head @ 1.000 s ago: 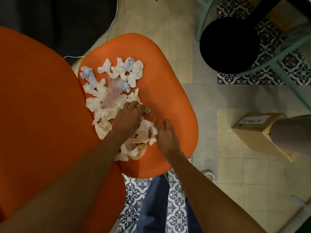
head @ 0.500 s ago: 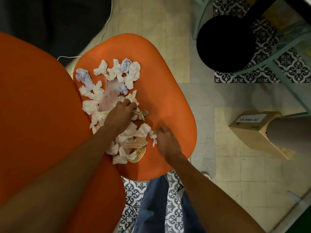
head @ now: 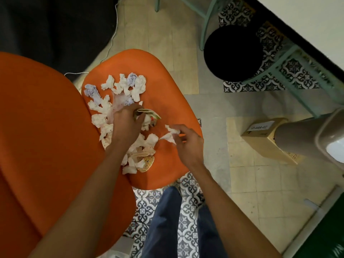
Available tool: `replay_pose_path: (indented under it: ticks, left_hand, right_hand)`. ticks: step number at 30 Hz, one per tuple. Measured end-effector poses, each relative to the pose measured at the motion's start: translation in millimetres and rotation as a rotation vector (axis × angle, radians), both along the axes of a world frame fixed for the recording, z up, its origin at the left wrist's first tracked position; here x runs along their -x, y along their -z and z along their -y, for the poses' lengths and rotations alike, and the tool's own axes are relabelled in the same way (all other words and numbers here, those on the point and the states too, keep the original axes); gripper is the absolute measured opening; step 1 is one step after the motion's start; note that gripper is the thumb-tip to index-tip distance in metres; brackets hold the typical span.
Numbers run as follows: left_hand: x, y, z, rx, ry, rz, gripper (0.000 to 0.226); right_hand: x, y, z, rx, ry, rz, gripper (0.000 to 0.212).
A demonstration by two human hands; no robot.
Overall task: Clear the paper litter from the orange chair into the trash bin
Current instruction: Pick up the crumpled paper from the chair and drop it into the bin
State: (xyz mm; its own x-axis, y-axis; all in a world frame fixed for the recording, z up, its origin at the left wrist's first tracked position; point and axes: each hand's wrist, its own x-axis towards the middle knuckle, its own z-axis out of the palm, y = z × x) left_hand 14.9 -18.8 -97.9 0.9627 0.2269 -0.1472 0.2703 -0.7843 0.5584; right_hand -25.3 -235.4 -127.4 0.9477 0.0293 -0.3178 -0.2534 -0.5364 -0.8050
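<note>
With the left hand point(head: 126, 125) clenched round a crumpled printed wrapper point(head: 149, 115) and the right hand point(head: 188, 144) pinching a white tissue scrap point(head: 170, 135), most paper litter point(head: 119, 94) lay heaped on the orange chair point(head: 167, 86), and such light, loose grips risked spilling scraps onto the tiled floor point(head: 210, 105).

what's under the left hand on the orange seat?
The left hand sits over the paper litter on the orange chair, fingers curled round a crumpled printed piece. Around it white scraps show; what lies beneath the palm is covered.
</note>
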Motion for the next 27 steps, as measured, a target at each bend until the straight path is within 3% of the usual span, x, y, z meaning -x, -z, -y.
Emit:
replay_pose_path:
  ticks: [9,14,27]
  left_hand:
    - [39.6,-100.1,81.2,0.071,-0.037,0.074,0.018]
    - [65.0,-137.6,145.1,0.083,0.01,0.045,0.022]
    - [108.7,-212.6,368.8,0.221,0.076,-0.016,0.024]
  right_hand:
    - [30.2,-122.8,67.4,-0.31,0.248,-0.041,0.028]
    - [52.1,-176.1,139.3,-0.394,0.316,-0.028,0.042]
    - [108.5,-252.1,370.6,-0.286,0.479,0.155,0.029]
